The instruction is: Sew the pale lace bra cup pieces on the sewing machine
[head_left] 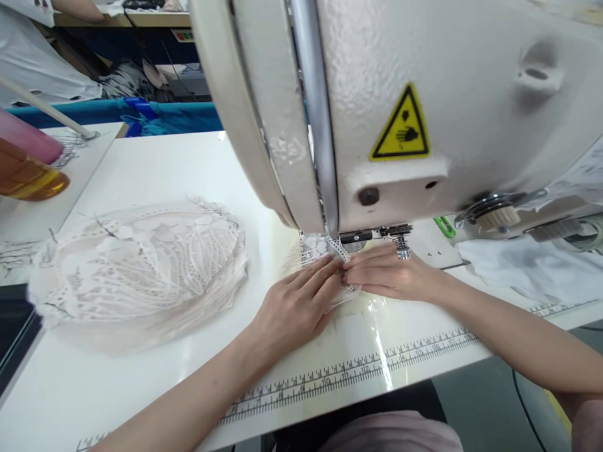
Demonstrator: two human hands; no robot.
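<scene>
A small piece of white lace fabric (346,296) lies under the needle area of a sewing machine (377,56), partly hidden by my fingers and the machine head. My left hand (301,304) is closed on its near left side, with fingers together and pointing toward the presser foot. From the right, my right hand (391,273) grips the same lace, its fingertips meeting those of the left. The needle itself is hidden behind the machine head. To the left of my hands rests a pile of white lace pieces (146,270) with loose dark thread ends.
A ruler strip (348,375) runs along the table's front edge. White cloth (532,267) and a green tool (445,226) lie at right. Thread cones (28,169) stand at far left. Another person's arm (78,9) shows at top left.
</scene>
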